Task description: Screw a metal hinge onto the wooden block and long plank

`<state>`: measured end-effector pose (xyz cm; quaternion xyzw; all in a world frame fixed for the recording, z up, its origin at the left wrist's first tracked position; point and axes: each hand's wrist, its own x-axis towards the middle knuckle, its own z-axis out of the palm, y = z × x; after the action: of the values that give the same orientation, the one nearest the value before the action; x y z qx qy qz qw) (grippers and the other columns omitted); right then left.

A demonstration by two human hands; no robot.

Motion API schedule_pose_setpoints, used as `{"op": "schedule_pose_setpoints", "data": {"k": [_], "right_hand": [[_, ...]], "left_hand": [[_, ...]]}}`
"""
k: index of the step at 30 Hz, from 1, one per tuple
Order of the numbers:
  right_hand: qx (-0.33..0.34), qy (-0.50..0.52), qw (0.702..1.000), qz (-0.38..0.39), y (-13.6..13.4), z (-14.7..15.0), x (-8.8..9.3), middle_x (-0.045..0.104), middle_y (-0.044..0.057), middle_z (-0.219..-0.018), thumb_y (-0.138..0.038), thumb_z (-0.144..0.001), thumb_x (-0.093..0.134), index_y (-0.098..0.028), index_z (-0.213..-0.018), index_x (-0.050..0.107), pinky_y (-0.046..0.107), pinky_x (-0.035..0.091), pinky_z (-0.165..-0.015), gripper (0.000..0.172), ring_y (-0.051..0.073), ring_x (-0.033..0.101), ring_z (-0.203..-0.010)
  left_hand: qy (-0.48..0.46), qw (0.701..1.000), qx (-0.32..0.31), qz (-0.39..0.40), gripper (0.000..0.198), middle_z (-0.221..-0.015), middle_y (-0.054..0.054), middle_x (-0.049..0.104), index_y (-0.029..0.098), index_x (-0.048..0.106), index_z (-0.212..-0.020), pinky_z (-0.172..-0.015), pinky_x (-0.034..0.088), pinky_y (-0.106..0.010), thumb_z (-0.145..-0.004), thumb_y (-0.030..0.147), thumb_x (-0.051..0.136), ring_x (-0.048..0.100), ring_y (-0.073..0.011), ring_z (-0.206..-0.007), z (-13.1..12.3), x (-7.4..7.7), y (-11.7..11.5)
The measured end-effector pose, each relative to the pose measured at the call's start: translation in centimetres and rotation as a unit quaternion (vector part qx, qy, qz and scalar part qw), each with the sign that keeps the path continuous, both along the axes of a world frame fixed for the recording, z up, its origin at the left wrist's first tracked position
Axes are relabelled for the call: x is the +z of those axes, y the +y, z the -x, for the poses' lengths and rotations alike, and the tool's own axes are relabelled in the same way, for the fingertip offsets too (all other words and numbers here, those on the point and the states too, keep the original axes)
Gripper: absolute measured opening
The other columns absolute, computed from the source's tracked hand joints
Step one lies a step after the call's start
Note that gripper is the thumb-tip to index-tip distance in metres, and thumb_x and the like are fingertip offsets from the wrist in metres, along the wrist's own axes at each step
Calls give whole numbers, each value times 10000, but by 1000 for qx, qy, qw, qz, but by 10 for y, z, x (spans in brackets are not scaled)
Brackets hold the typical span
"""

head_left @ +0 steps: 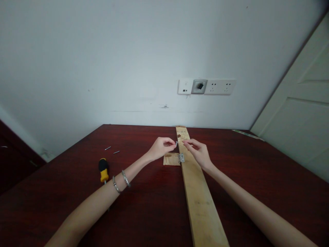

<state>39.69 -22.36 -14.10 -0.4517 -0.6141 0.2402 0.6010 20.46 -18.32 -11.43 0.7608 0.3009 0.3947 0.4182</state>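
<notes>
A long pale wooden plank (pixel 200 199) lies lengthwise on the dark red table (pixel 144 206). A small wooden block (pixel 171 159) sits against its left edge, joined by a small metal hinge (pixel 181 157). My left hand (pixel 160 148) is pinched on a small metal piece, probably a screw (pixel 177 143), just left of the plank's far end. My right hand (pixel 199 152) hovers over the plank beside it, fingers curled in a pinch toward the same spot; what it holds, if anything, I cannot make out.
A screwdriver with a yellow and black handle (pixel 103 170) lies left of my left forearm. Two loose screws (pixel 112 150) lie farther back on the table. Wall sockets (pixel 207 86) are on the white wall; a white door (pixel 300 116) stands at right.
</notes>
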Motion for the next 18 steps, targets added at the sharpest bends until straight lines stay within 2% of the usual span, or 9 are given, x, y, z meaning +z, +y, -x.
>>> {"op": "schedule_pose_setpoints", "data": {"k": [3,18], "right_hand": [[19,-4,1000,-9,-5,6,5,740,52,-891,-408,-776,667,-235,-804,750,323,518,-716,194,217,663,-860],[44,24,999,-9,-11,14,5,737,37,-820,-357,-731,716,-255,-748,763,351,510,-748,114,213,659,-814]], "left_hand": [[1,1000,-7,13,75,-756,-44,696,116,684,-756,-709,492,-249,-739,186,664,626,-130,-691,-3,1,-4],[-1,1000,-12,20,92,-745,-46,697,112,692,-766,-654,475,-231,-749,199,665,623,-131,-666,-6,-3,-8]]}}
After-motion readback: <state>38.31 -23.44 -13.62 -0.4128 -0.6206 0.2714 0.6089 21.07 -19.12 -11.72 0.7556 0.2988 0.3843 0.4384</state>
